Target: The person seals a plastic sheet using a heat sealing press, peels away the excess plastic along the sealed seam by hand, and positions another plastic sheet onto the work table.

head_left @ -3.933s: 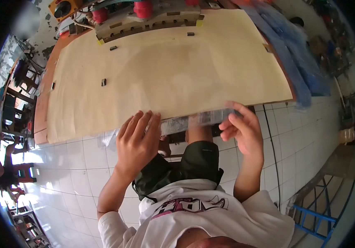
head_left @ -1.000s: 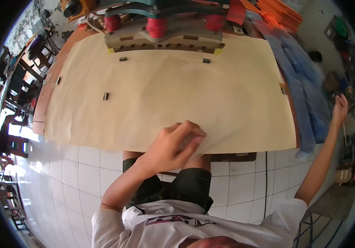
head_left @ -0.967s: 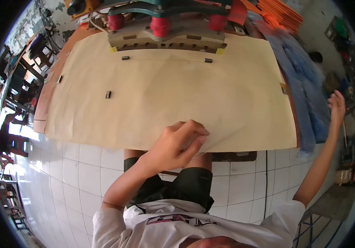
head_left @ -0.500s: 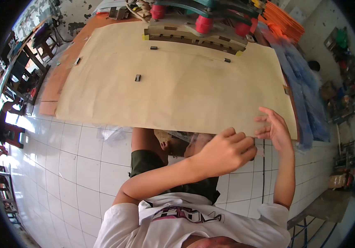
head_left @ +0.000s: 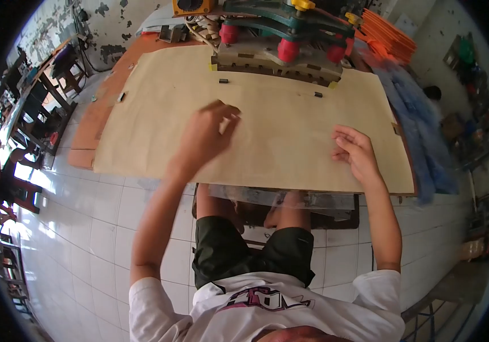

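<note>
My left hand (head_left: 206, 135) is over the left-middle of a large tan sheet (head_left: 278, 148). Its fingers curl loosely, with a gap between thumb and forefinger; nothing shows in it. On the right part of the sheet is my right hand (head_left: 356, 153), fingers bent and apart, with nothing visible in it. Two small dark pieces, one black piece (head_left: 224, 81) and another black piece (head_left: 318, 94), lie on the sheet before the machine. A further small piece (head_left: 121, 97) sits near its left edge.
A press-like machine (head_left: 287, 31) with red knobs stands at the table's far side. Blue plastic (head_left: 410, 119) hangs along the right edge, below stacked orange sheets (head_left: 390, 37). Brown board (head_left: 88, 139) shows on the left. A dark stool or bench is under the front edge.
My left hand has swung from beside my right hand, at the front edge, to the left-middle of the sheet. A black piece there is now out of sight. The view has shifted slightly.
</note>
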A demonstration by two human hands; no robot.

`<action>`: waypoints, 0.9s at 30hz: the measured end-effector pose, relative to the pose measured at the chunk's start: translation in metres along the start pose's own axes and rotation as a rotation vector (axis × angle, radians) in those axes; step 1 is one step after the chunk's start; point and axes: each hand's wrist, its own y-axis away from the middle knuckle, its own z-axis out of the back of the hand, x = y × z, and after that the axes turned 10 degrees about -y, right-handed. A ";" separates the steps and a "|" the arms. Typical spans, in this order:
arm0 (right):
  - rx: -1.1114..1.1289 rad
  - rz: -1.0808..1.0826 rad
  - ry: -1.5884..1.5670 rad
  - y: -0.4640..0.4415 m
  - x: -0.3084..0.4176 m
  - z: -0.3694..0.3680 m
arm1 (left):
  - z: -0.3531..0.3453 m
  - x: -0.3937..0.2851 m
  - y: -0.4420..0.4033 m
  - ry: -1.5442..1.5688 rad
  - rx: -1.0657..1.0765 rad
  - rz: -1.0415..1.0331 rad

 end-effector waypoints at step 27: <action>0.015 0.391 0.705 -0.088 -0.007 -0.026 | -0.002 0.138 -0.084 -0.148 0.304 -0.303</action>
